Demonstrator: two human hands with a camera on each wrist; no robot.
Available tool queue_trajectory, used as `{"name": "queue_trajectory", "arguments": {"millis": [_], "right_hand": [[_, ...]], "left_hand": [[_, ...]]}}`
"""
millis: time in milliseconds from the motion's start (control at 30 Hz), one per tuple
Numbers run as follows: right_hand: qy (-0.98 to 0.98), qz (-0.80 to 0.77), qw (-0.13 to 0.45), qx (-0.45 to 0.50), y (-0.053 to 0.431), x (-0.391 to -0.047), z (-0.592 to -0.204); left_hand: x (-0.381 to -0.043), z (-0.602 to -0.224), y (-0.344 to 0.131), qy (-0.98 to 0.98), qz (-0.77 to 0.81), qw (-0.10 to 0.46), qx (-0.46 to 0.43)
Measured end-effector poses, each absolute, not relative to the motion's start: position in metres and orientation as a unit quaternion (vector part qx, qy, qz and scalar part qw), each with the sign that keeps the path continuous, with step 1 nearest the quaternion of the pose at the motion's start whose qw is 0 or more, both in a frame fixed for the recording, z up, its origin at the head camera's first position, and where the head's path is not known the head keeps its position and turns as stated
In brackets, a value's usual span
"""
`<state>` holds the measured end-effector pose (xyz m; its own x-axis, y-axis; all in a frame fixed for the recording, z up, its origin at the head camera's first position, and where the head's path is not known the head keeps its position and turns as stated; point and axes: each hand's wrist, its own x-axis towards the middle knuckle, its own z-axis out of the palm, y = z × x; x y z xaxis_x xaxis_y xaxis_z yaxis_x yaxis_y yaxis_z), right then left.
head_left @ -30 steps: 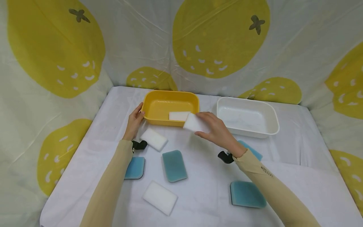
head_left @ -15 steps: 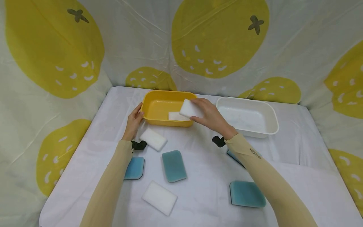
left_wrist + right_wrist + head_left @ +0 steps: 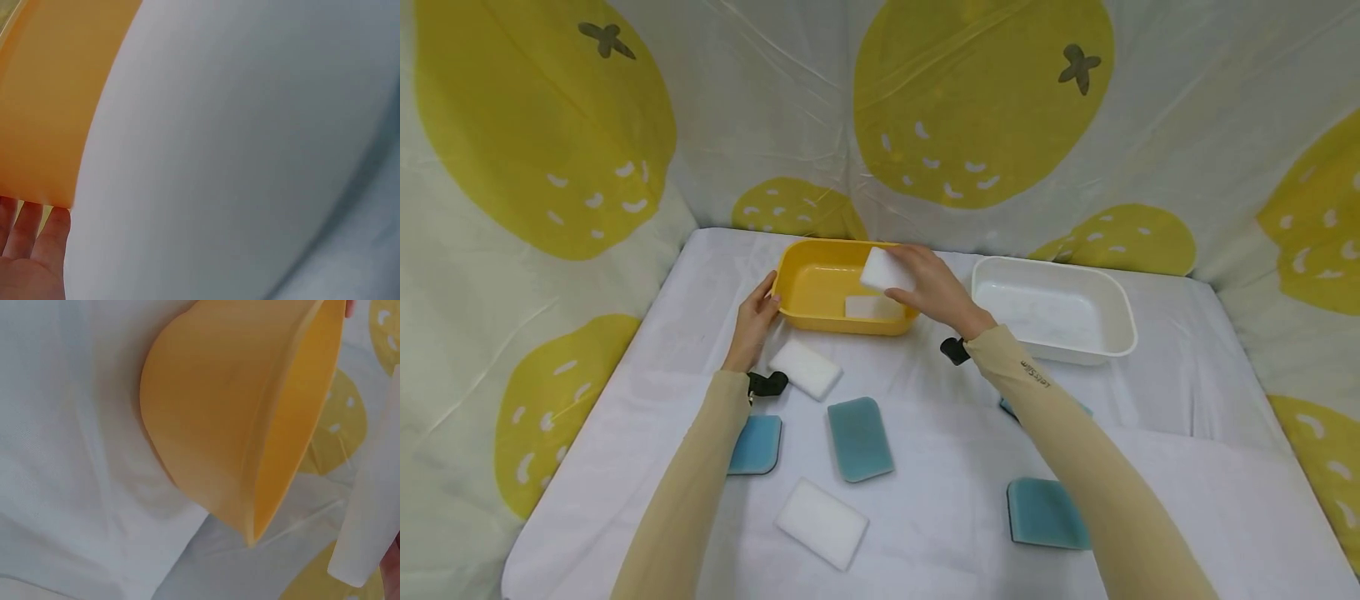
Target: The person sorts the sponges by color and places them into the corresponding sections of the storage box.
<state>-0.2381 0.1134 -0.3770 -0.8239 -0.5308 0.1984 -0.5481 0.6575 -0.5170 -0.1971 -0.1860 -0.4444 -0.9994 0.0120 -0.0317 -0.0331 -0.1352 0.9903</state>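
Observation:
My right hand pinches a white melamine sponge above the right part of the yellow tub. That sponge appears edge-on beside the tub's rim in the right wrist view. Inside the tub, another white sponge lies near the front wall. My left hand touches the tub's left end; its fingers look straight against the yellow wall in the left wrist view. Just below this hand, a white sponge rests on the table.
A white tub stands right of the yellow one. Blue-green sponges lie about the white cloth: one at the centre, one by the left sleeve, one at the right. A white sponge lies in front. Lemon-print fabric hangs behind.
My right hand has carried its white sponge up and left, from in front of the yellow tub's rim to above its inside. My left hand has stayed at the tub's left end.

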Motion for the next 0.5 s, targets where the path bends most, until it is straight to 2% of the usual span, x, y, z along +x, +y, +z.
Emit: {"name": "queue_trajectory", "arguments": {"millis": [500], "right_hand": [[-0.922,0.259,-0.002,0.287,0.09,-0.263,-0.396]], "left_hand": [[-0.198,-0.446,-0.187,0.655,0.756,0.017,-0.011]]}}
